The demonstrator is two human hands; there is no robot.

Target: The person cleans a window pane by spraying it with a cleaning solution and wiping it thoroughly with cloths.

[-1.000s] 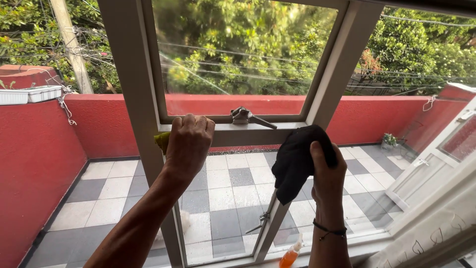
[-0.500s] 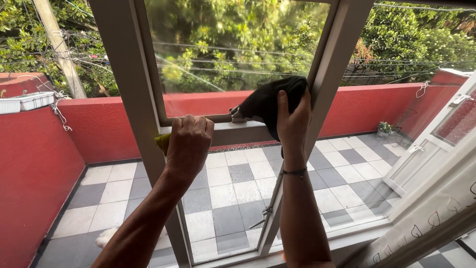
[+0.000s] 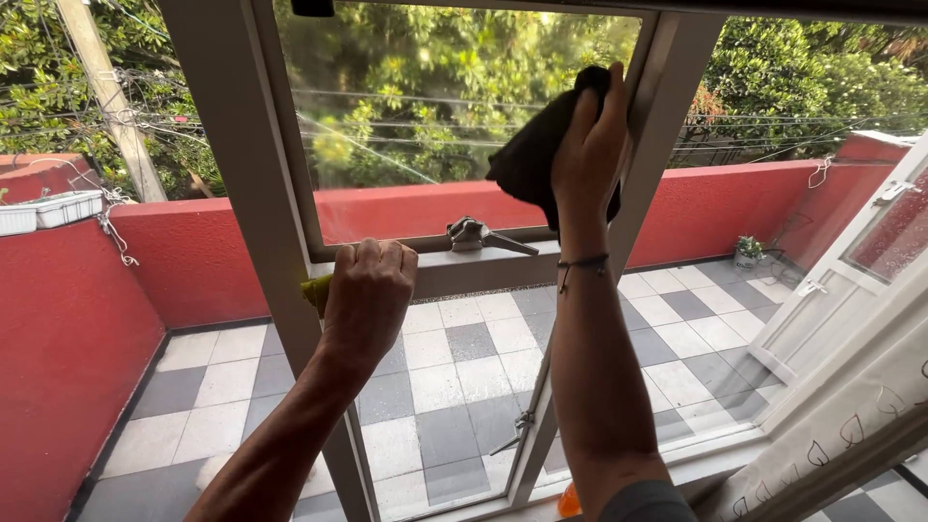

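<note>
Beyond a red-walled terrace with a checkered tile floor (image 3: pixel 454 377), the window frame (image 3: pixel 237 213) swings open outward; the right hand (image 3: pixel 590 145) presses a black cloth (image 3: pixel 532 155), hanging lengthwise downward, against the frame's right upright; the left hand (image 3: pixel 367 290) grips a yellow cloth (image 3: pixel 315 288) on the crossbar beside the metal latch (image 3: pixel 478 235).
</note>
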